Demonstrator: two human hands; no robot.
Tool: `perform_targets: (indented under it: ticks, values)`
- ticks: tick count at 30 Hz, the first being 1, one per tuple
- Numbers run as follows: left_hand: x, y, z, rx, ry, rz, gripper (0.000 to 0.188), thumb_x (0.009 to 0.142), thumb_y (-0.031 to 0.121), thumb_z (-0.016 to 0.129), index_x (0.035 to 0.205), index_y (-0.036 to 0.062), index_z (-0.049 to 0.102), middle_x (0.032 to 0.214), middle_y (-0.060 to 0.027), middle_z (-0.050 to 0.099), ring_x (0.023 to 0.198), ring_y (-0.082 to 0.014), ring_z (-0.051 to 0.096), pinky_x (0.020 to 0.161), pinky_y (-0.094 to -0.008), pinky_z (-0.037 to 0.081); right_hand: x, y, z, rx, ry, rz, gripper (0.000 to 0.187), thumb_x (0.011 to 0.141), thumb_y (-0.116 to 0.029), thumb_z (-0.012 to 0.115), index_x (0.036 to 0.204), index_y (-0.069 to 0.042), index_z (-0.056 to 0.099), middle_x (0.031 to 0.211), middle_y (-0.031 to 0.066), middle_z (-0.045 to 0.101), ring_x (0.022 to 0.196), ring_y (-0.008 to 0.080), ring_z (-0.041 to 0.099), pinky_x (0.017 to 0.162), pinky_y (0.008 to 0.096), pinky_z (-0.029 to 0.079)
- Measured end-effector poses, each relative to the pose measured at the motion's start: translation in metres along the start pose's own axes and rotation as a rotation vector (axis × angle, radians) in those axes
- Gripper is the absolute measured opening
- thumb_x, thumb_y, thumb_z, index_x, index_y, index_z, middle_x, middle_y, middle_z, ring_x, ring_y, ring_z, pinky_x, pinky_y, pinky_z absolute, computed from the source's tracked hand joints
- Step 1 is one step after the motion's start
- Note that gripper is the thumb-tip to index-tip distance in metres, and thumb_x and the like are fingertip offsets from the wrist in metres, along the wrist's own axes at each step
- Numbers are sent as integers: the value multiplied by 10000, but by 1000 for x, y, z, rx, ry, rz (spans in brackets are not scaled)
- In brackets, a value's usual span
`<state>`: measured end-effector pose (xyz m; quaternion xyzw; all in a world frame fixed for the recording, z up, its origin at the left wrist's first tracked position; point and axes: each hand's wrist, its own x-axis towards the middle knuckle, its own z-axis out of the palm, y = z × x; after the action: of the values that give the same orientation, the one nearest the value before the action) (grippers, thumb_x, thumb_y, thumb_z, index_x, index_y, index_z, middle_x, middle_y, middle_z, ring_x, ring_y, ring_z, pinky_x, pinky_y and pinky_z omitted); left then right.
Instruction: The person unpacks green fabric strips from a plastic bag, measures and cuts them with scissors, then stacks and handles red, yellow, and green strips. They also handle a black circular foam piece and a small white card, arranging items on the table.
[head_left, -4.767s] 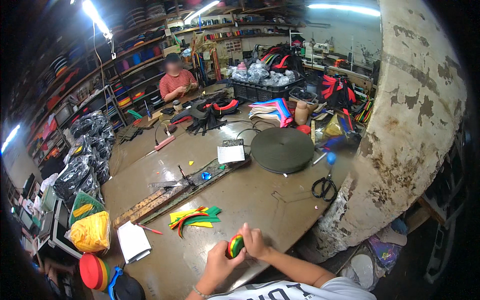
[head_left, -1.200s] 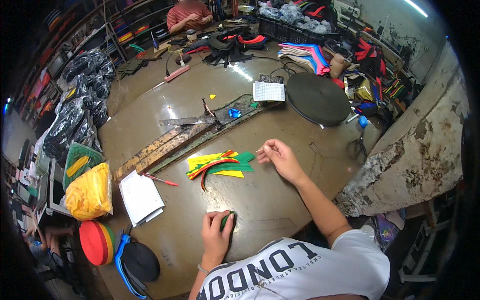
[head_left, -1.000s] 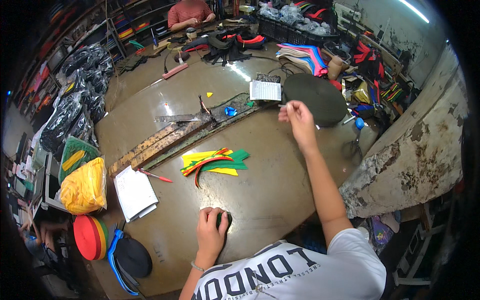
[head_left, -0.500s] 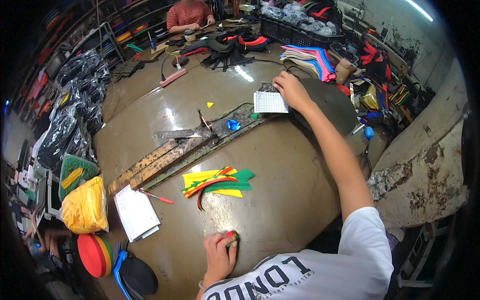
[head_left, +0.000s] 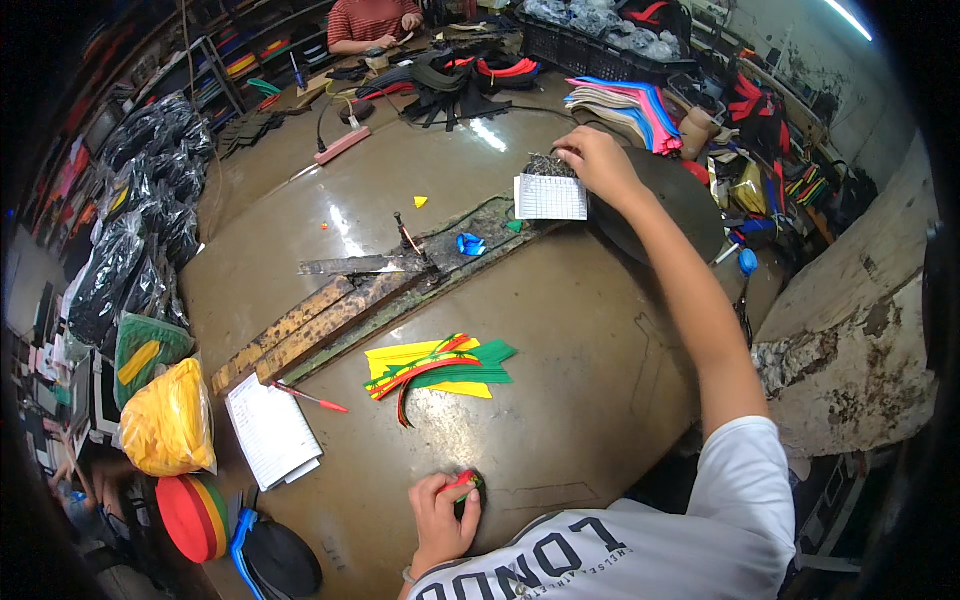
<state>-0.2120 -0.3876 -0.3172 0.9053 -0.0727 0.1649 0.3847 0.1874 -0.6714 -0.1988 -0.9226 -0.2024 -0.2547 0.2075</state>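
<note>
Near the table's front edge, my left hand is closed on a small rolled strip in red, yellow and green. My right hand reaches to the far right, fingers bent and closed at a dark, rough-textured lump; whatever is between the fingertips is hidden. Just below that lump lies a gridded paper slip. Between my hands, a loose pile of flat yellow strips, green strips and narrow patterned ribbons rests on the table.
A long worn cutting jig with an upright metal pin crosses the table. Left are a paper pad, red pen, yellow bag and striped roll. A dark round disc lies under my right forearm. Another person sits opposite.
The view has shifted slightly. My hands stay almost where they were, the left still holding the small roll. Across the table, the other person's hands have moved.
</note>
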Motion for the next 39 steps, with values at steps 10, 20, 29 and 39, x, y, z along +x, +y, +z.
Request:
perform_targets:
  ticks: [10,20,29,39]
  values:
    - [7,5,-3,-105,15,-25,265,723,59,697,966,78,593,958,-105,541,918,-291,496,822,-385,404,-12,2,19,0,-51,-247,88,799,-68,604,866,-23,638,879,139,586,905,327,564,817,407,465]
    - [12,6,-5,-182,25,-89,311,680,68,692,982,81,620,922,-100,542,882,-283,497,796,-372,412,-21,1,21,5,3,-250,114,788,-46,603,893,-2,612,951,134,551,932,312,541,830,396,459]
    - [11,6,-7,-171,2,-83,297,683,57,684,974,89,634,912,-90,537,861,-272,491,772,-362,409,-32,-14,20,-94,23,-330,224,729,-38,657,927,-128,713,1030,60,579,1016,266,522,888,382,452]
    - [12,4,-8,-182,-12,-71,293,687,60,687,974,87,634,920,-91,539,865,-272,488,784,-364,400,-43,-21,17,-183,18,-341,290,726,-19,659,1003,-93,702,1038,75,596,1044,270,524,869,376,450]
